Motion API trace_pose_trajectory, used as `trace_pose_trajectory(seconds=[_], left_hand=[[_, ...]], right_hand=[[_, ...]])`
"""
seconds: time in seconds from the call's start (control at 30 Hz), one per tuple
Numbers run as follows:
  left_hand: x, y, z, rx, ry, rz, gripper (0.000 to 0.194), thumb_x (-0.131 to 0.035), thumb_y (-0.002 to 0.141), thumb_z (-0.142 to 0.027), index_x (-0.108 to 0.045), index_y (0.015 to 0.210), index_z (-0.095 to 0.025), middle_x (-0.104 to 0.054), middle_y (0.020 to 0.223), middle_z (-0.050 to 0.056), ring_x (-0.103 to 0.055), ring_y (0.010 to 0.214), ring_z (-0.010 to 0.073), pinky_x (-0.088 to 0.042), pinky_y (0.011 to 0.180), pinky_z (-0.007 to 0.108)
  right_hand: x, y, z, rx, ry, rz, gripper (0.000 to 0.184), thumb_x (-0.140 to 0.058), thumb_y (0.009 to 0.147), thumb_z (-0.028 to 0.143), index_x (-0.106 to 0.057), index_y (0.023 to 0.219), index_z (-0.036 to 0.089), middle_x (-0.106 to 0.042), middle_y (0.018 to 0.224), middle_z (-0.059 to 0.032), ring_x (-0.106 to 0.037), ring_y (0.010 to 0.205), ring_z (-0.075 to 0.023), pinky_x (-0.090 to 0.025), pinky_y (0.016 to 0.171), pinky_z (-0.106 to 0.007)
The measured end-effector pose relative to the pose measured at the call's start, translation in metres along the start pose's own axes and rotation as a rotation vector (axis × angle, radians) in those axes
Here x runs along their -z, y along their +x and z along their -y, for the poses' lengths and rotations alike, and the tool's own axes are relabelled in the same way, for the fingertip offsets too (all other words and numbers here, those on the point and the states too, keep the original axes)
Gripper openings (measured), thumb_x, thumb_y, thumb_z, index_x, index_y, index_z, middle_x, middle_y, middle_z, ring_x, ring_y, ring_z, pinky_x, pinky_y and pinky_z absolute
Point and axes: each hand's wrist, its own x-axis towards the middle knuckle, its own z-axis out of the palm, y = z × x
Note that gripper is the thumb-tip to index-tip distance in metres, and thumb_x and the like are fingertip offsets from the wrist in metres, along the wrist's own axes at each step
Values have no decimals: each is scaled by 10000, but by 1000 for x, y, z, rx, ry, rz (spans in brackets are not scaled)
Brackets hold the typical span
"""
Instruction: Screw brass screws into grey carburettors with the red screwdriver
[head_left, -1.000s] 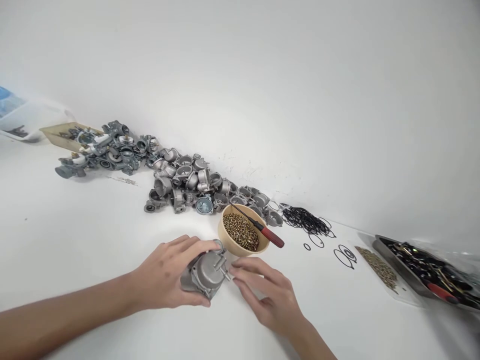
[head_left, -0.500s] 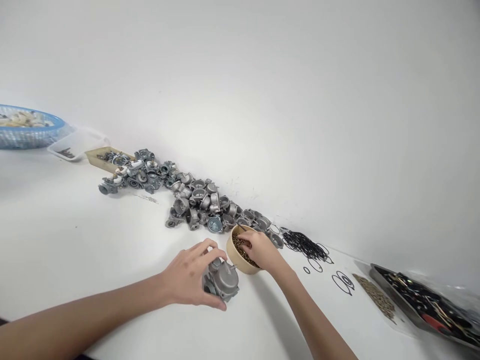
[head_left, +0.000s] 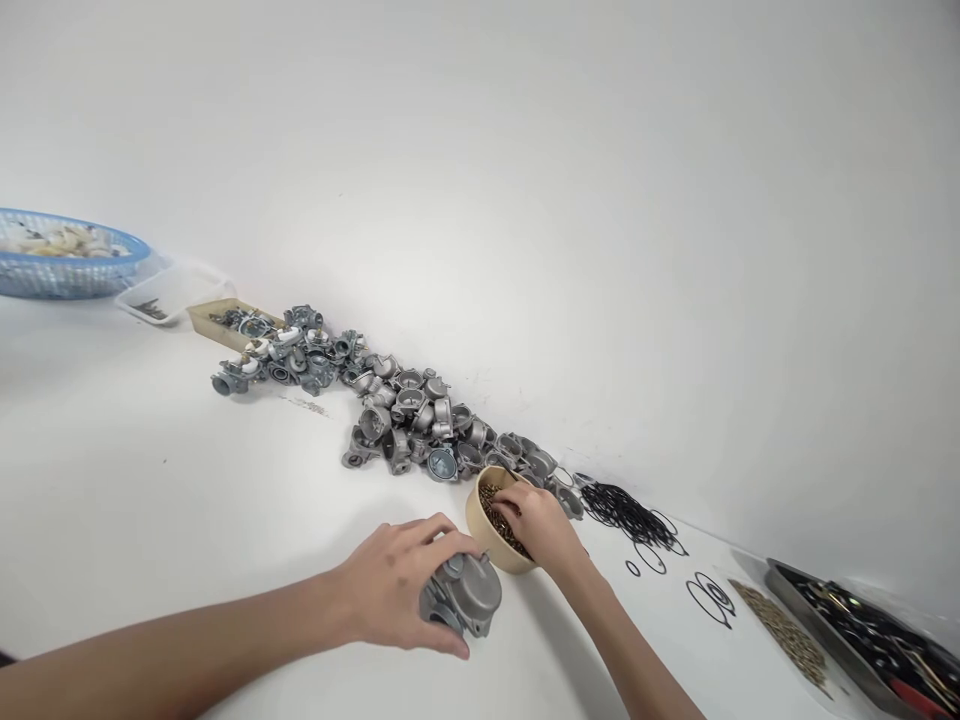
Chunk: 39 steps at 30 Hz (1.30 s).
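Note:
My left hand (head_left: 397, 590) is wrapped round a grey cast metal part (head_left: 463, 598) that rests on the white table. Just beyond it stands a tan bowl (head_left: 480, 520) full of small brass screws (head_left: 495, 502). My right hand (head_left: 541, 525) reaches into the bowl with its fingers curled down among the screws; what they pinch is hidden.
A long heap of grey metal castings (head_left: 405, 420) runs along the wall. Black rubber rings (head_left: 626, 512) lie right of the bowl. A metal tray (head_left: 862, 630) and loose screws (head_left: 784, 630) sit at far right. A blue basket (head_left: 67, 258) and small trays (head_left: 169, 295) stand far left.
My right hand left the metal part and went into the screw bowl. The red-handled screwdriver that lay on the bowl is out of sight. The view shifted, so everything sits lower and further right.

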Motion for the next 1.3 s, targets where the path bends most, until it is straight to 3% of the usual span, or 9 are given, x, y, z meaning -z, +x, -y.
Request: trace_pose_trajectory(seconds=[0.2, 0.3, 0.43, 0.57, 0.7, 0.83, 1.0, 1.3], left_hand=[[-3, -1, 0, 11, -29, 9, 780, -892, 735, -589, -482, 1359, -363, -641, 1317, 22, -694, 1087, 312, -530, 840, 390], [-4, -6, -1, 26, -37, 25, 818, -924, 721, -559, -468, 1373, -368, -625, 1307, 21, -696, 1063, 304, -534, 856, 401], [-4, -10, 1, 29, -47, 25, 825, -928, 717, -533, -462, 1378, -370, -593, 1296, 33, -690, 1021, 300, -545, 846, 408], [-4, -10, 3, 57, -110, 78, 912, -957, 662, -514, -438, 1399, -374, -517, 1454, 63, -689, 990, 290, -554, 850, 409], [-2, -8, 1, 127, -233, 125, 788, -906, 754, -428, -450, 1394, -371, -585, 1463, 47, -689, 962, 256, -542, 857, 378], [0, -5, -3, 180, -363, 146, 677, -858, 812, -386, -495, 1381, -343, -692, 1291, 19, -677, 962, 239, -529, 835, 335], [-1, -6, -3, 195, -390, 145, 652, -849, 819, -404, -498, 1362, -321, -686, 1204, 14, -602, 771, 171, -478, 670, 270], [-9, -10, 0, 221, -457, 127, 534, -732, 921, -406, -486, 1382, -298, -683, 1113, 39, -592, 811, 183, -459, 640, 267]], right_hand=[[-7, -42, -9, 121, 107, -407, 350, -463, 1066, 251, -800, 1003, 179, -809, 1005, -101, -790, 854, -217, -670, 751, -329], [-16, -54, -8, 150, 152, -464, 308, -496, 1062, 245, -789, 985, 187, -818, 928, -70, -793, 790, -197, -673, 694, -299], [-19, -56, -5, 149, 196, -488, 227, -556, 1045, 218, -775, 993, 192, -820, 935, -56, -797, 823, -191, -681, 740, -288], [2, -61, 2, 161, 227, -548, 153, -617, 1011, 165, -767, 1018, 194, -818, 966, -44, -794, 839, -166, -682, 720, -243], [33, -86, 18, 195, 214, -675, 217, -687, 943, 59, -762, 1070, 218, -814, 975, -21, -791, 863, -148, -675, 783, -226], [42, -108, 45, 331, 364, -608, 289, -633, 924, -11, -744, 1098, 192, -803, 984, -43, -782, 841, -126, -653, 748, -197], [27, -109, 76, 443, 540, -487, 237, -569, 916, -25, -708, 981, 156, -793, 910, -50, -760, 772, -129, -605, 665, -217], [16, -103, 83, 462, 615, -485, 230, -582, 914, -26, -703, 969, 161, -783, 907, -56, -730, 754, -144, -602, 676, -248]])
